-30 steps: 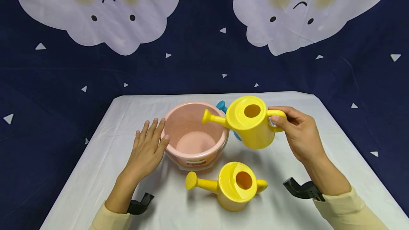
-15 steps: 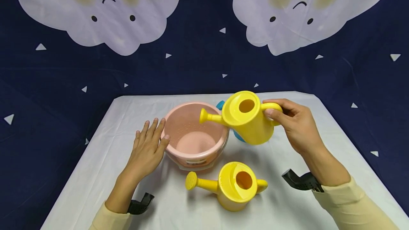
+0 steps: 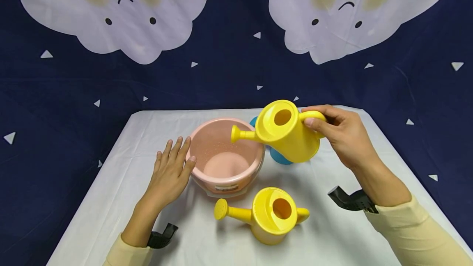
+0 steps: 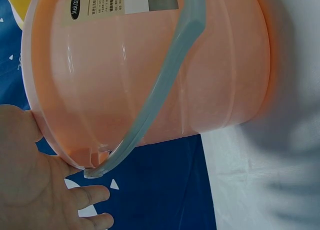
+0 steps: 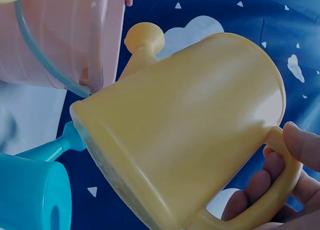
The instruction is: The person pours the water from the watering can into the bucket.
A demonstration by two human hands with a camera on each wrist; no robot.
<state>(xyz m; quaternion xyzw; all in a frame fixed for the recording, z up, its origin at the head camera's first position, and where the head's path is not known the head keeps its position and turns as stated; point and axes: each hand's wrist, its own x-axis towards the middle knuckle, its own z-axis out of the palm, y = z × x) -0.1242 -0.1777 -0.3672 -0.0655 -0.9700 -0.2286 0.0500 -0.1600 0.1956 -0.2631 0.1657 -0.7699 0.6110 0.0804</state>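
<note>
My right hand (image 3: 343, 136) grips the handle of a yellow watering can (image 3: 295, 134), its fingers curled through the loop in the right wrist view. The can hangs tilted in the air, its spout over the right rim of a pink bucket (image 3: 228, 179). My left hand (image 3: 169, 173) rests with straight, spread fingers against the bucket's left rim. In the left wrist view, the bucket's grey handle (image 4: 160, 89) hangs down its side. Behind the raised can, a blue watering can (image 5: 35, 190) stands mostly hidden in the head view.
A second yellow watering can (image 3: 271, 231) stands upright in front of the bucket, spout pointing left. A white cloth (image 3: 111, 216) covers the table. Behind it hangs a dark blue curtain (image 3: 229, 81) with clouds and small triangles.
The yellow watering can in my right hand has risen and tipped further toward the bucket, its base swinging up and away. The left hand and the bucket have stayed put.
</note>
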